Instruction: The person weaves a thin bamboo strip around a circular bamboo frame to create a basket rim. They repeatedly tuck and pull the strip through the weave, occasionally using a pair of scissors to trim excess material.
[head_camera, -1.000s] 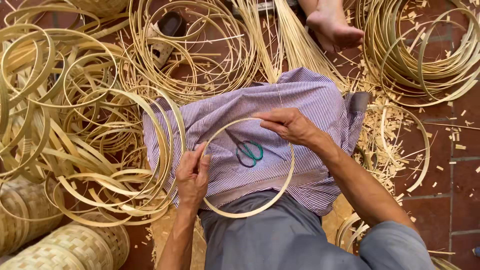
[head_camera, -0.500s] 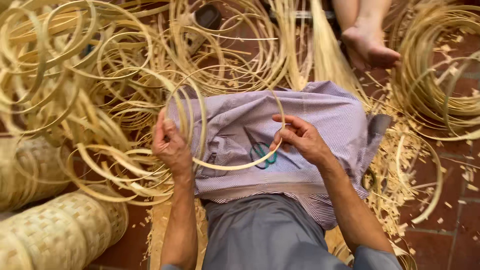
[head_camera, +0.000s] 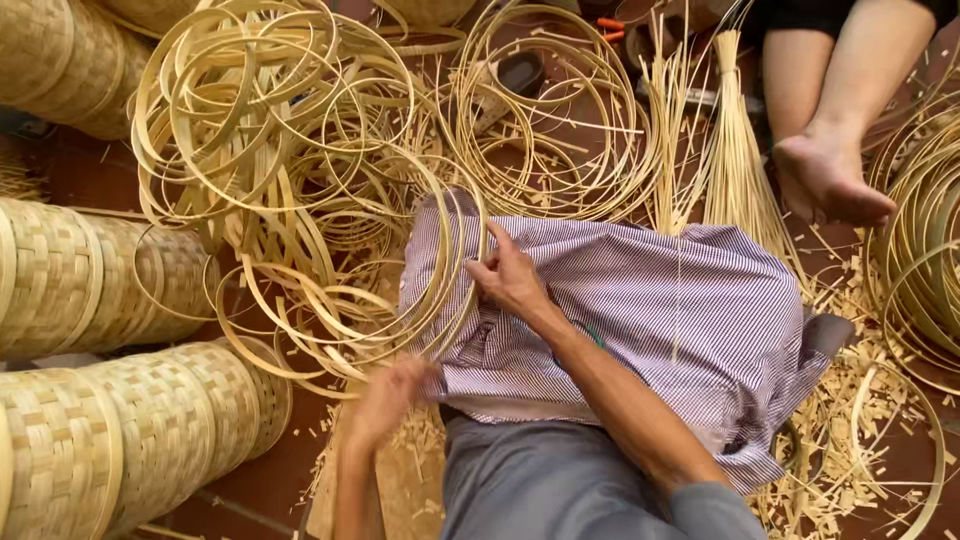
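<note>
My right hand (head_camera: 512, 278) pinches the right rim of a thin bamboo hoop (head_camera: 478, 232), held upright-tilted at the left edge of the striped cloth (head_camera: 680, 300) on my lap. The hoop leans against the tangled pile of bamboo hoops (head_camera: 280, 150) to my left. Lower down, my left hand (head_camera: 385, 402) is blurred, with its fingertips right at the hoop's lower rim; whether it grips the rim is unclear. A bit of green scissor handle (head_camera: 597, 335) peeks out from under my right forearm.
Stacks of woven bamboo baskets (head_camera: 90, 280) lie on their sides at the left. More hoop coils (head_camera: 545, 130) and a bundle of bamboo strips (head_camera: 735, 170) lie ahead. Another person's bare foot (head_camera: 830, 175) rests at upper right. Shavings (head_camera: 850, 420) litter the red floor.
Both hands have carried the hoop from over the cloth leftward to the pile's edge. My left hand has dropped lower, toward the hoop's bottom rim. The view has swung left.
</note>
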